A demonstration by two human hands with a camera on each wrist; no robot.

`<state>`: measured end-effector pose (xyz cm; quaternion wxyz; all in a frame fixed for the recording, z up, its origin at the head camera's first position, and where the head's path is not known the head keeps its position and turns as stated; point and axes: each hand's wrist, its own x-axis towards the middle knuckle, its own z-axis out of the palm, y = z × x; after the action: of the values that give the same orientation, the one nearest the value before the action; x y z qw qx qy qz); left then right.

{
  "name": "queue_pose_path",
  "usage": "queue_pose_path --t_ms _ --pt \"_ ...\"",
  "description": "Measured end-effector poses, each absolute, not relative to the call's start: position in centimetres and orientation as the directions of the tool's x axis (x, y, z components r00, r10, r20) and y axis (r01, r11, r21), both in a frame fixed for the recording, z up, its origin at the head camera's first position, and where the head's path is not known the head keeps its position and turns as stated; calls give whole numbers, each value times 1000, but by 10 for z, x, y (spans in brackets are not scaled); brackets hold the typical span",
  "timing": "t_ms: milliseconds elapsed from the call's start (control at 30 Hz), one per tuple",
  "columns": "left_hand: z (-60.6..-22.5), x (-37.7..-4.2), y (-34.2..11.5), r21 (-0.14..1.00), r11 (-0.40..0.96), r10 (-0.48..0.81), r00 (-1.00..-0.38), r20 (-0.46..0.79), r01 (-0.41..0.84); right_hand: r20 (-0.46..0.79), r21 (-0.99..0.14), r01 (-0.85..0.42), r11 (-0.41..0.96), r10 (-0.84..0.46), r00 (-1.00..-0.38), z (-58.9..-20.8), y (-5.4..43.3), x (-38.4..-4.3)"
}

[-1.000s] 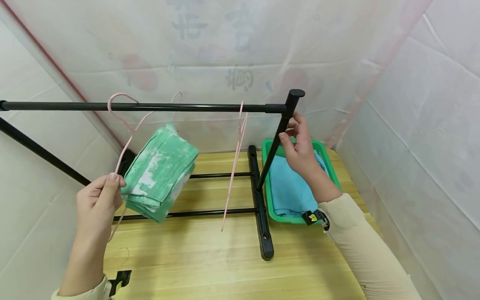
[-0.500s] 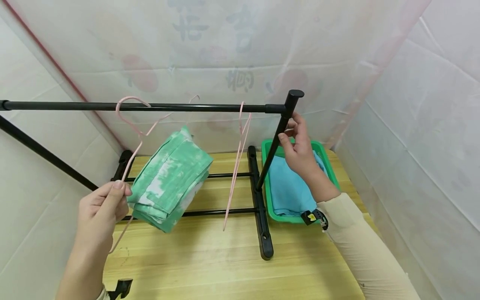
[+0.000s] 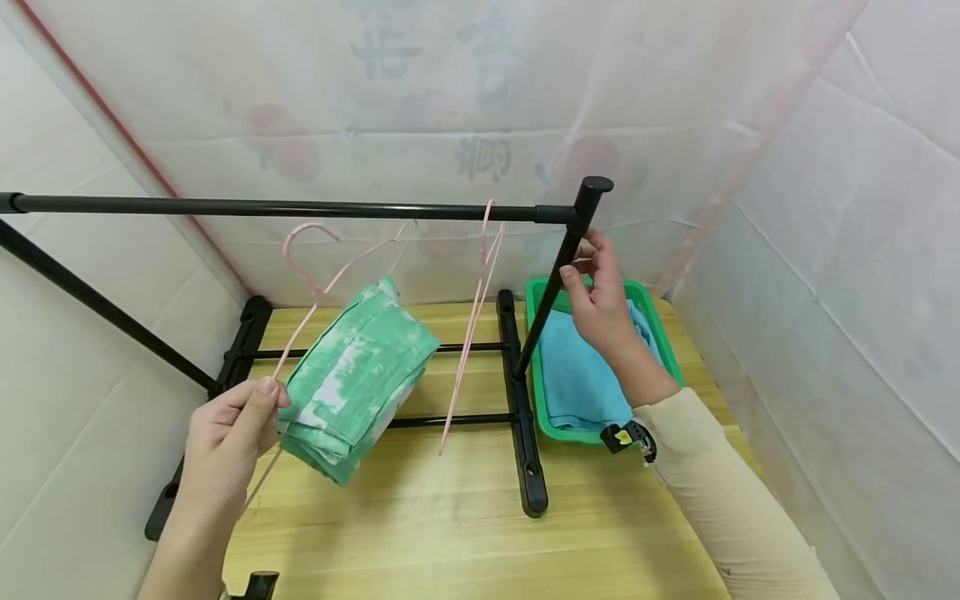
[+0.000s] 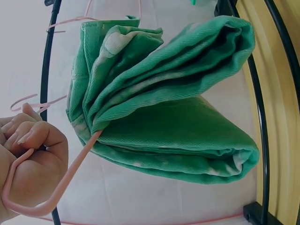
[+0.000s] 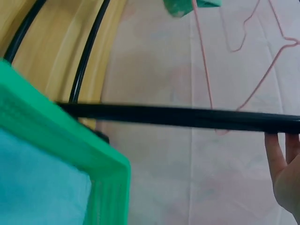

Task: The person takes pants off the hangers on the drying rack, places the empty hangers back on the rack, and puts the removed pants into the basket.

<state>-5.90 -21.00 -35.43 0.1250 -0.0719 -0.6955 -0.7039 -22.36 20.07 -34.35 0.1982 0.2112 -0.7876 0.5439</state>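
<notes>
My left hand [image 3: 228, 433] grips one side of a pink clothes hanger [image 4: 75, 169], thumb pressed over the wire. Draped over that hanger is a folded green-and-white garment [image 3: 356, 379] of thick, trouser-like cloth. In the head view the hanger's hook shows just below the rack's top rail [image 3: 337, 208], apart from it. At the right end of the black clothes rack, my right hand [image 3: 600, 312] holds the upright post [image 3: 541, 321], thumb in front and fingers behind. A second pink hanger [image 3: 467, 346] hangs bare from the rail near that post.
Right of the rack, a green plastic basket [image 3: 551, 431] holds folded blue cloth [image 3: 581, 375]. The rack's black feet [image 3: 529, 471] and lower bars [image 3: 457, 419] stand on a wooden table [image 3: 420, 533]. Pale sheeting [image 3: 405, 158] encloses the back and sides.
My left hand has moved right and toward me with the hanger and garment. The hook, which overlapped the rail before, now shows below it. My right hand has stayed on the post.
</notes>
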Motion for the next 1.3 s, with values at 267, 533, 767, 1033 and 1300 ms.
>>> queue_pose_path --t_ms 267,533,767,1033,1300 --pt "-358 -58 -206 961 -22 -41 -960 276 277 322 -785 -331 524 -112 -940 -378 197 -212" --pt "-360 -59 -197 963 2 -24 -962 270 270 160 -848 -160 505 -44 -986 -444 183 -181" --pt "-361 -63 -190 961 -17 -13 -961 275 275 20 -865 -154 478 -274 -962 -470 153 -170" --pt "-362 -67 -183 958 -13 1 -958 286 286 -186 -980 116 160 -542 -820 -489 118 -172" --pt "-363 -65 -177 952 -12 -22 -952 307 307 -117 -934 299 -196 -624 -773 -498 89 -166"
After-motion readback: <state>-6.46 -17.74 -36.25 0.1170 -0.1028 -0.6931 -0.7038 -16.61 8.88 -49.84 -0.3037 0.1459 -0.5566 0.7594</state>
